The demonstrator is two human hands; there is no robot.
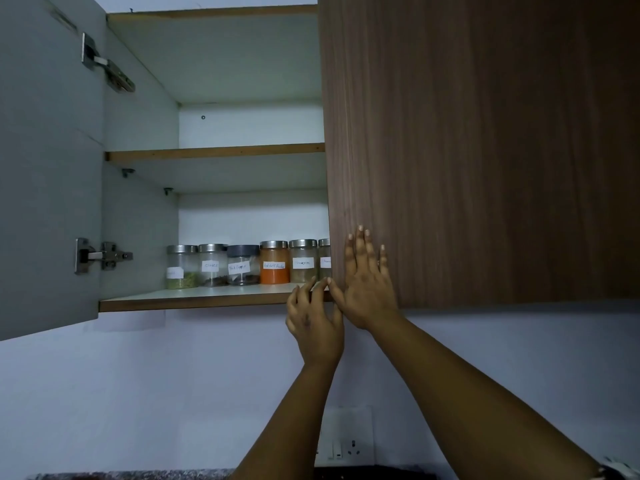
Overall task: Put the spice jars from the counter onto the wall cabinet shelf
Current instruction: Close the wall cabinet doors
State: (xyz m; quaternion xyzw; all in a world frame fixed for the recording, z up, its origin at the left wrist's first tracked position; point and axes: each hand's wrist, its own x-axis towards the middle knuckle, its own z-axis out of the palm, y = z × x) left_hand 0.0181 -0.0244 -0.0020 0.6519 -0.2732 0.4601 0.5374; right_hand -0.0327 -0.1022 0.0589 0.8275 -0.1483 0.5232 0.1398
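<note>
Six spice jars [247,265] on bottom shelf [194,299], hands [346,299] at right door [485,150].

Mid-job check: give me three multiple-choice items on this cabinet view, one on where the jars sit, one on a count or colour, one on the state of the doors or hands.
1. Where do the spice jars stand?
A. on the bottom shelf
B. on the middle shelf
C. on the counter

2. What colour is the lid of the third jar from the left?
A. silver
B. dark grey
C. red

3. How does the right hand lie?
A. curled round a jar
B. flat, fingers straight, on the brown door
C. hanging at the side

Answers: 1 A, the row stands on the bottom shelf, while the middle shelf shows nothing on it. 2 B, the dark-lidded jar stands between silver lids. 3 B, the right hand is spread on the brown door, and the left hand holds nothing.
</note>
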